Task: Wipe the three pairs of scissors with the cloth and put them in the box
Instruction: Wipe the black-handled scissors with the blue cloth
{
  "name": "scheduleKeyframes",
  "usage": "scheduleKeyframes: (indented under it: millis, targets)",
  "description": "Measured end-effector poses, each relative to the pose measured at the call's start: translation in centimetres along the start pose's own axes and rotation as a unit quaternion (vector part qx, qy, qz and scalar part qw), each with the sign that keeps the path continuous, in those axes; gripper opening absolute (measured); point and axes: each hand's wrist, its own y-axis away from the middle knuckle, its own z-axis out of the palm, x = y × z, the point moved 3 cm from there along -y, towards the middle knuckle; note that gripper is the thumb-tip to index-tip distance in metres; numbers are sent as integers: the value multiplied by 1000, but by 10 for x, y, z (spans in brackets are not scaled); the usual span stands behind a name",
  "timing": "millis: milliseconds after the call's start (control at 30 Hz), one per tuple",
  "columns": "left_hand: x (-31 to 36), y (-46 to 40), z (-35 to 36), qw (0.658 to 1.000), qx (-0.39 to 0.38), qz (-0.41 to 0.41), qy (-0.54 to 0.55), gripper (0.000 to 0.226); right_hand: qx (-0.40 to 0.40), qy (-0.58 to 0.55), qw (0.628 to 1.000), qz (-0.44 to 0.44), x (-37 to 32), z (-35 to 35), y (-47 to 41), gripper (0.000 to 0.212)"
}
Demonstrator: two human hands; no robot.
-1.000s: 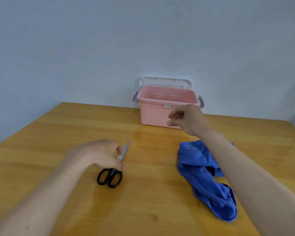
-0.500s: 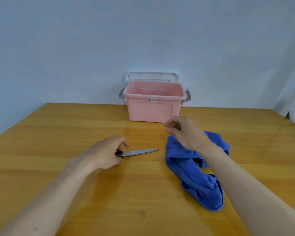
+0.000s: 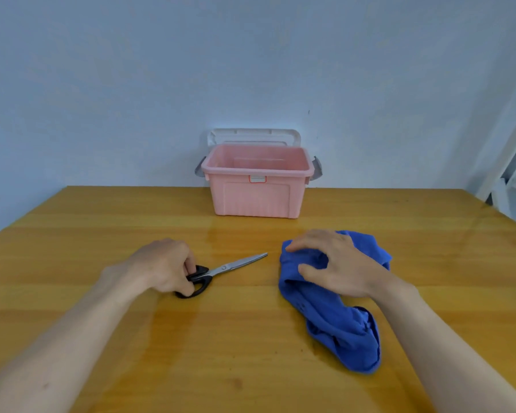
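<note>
One pair of scissors (image 3: 231, 267) with black handles and steel blades lies on the wooden table (image 3: 236, 338), blades pointing right and away. My left hand (image 3: 164, 265) grips its black handles, fingers curled round them. A crumpled blue cloth (image 3: 331, 311) lies to the right. My right hand (image 3: 335, 262) rests on the cloth's upper end, fingers bent down into the fabric. The pink box (image 3: 256, 198) stands open at the table's far edge, its white lid tipped back against the wall. I cannot see the box's bottom. No other scissors are in view.
A pale blue wall rises right behind the box. A white metal frame (image 3: 510, 174) stands beyond the table's far right corner. The table's left and right edges slant inward toward the wall.
My right hand came back from the box and dropped onto the blue cloth. My left hand turned the scissors so the blades point right, and keeps hold of the handles.
</note>
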Motion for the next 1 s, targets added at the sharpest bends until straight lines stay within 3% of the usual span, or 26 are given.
scheduleKeyframes:
  millis: [133, 233, 300, 367, 467, 533, 667, 733, 800, 867, 1000]
  targets:
    - [2, -1, 2, 998, -20, 20, 53, 26, -35, 35, 999, -2, 8, 9, 5, 58]
    - [2, -3, 5, 983, 16, 58, 172, 18, 39, 21, 999, 4, 15, 10, 1, 42]
    - [5, -2, 11, 941, 35, 77, 326, 15, 112, 5, 994, 16, 12, 7, -3, 28]
    - [12, -2, 19, 879, 17, 83, 469, 13, 173, -8, 984, 33, 9, 3, -6, 21]
    - [24, -3, 27, 793, -19, 97, 601, 17, 223, -20, 972, 70, 2, 2, -12, 15]
    - [33, -2, 29, 763, -18, 108, 636, 18, 219, -22, 972, 86, -1, 3, -15, 18]
    - [42, -4, 29, 765, 24, 121, 633, 9, 189, -32, 975, 114, -7, -2, -24, 35]
    - [44, -6, 29, 743, 26, 144, 653, 13, 195, -92, 968, 132, -10, -8, -31, 37]
    - [47, -7, 32, 703, 2, 173, 689, 28, 206, -192, 951, 129, -17, -10, -37, 36]
    - [50, -5, 37, 678, -29, 192, 709, 58, 206, -275, 932, 116, -26, -2, -36, 30]
    - [54, -1, 47, 696, -86, 197, 685, 84, 174, -307, 932, 84, -36, 26, -30, 18]
